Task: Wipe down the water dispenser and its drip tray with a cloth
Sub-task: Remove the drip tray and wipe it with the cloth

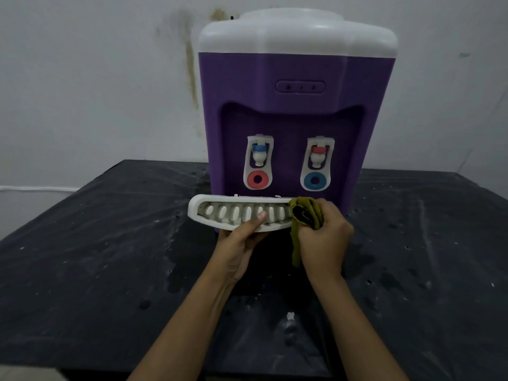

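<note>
Under both grips: black worktop (82, 257), wet, with droplets and smears all over. Anything put down there picks up water.

Just behind the grips: water dispenser (297, 86), purple body, white top, upright against the wall. Both taps sit above the grips and are untouched. Can't tell how much of the body has been wiped.

Between the grips: white slotted drip tray (198, 209), held at the dispenser's base with its back edge at the front panel. Can't tell whether it is seated or pulled free.

Right end of the tray: olive cloth (305, 213), bunched, with a tail hanging down below the right grip (324, 237). That grip is closed round the cloth and presses it onto the tray end.

Left grip (242, 240) clamps the tray near mid-span, fingers curled under the front rim and thumb (259, 217) on top of the grate.

My read is that this is the tray wipe, starting at the right end. To do it well:
- Hold the tray level, since it may have water in it.
- Treat the left grip as the fixed clamp and stroke the cloth from the right end toward it.
- Then move the thumb so the covered ribs get wiped too.
- There look to be dark specks between the ribs, so push a folded edge into each slot rather than only wiping across the tops.
- Gather up the hanging tail so it stays off the wet worktop.
- Wipe the rim and the underside last.
</note>
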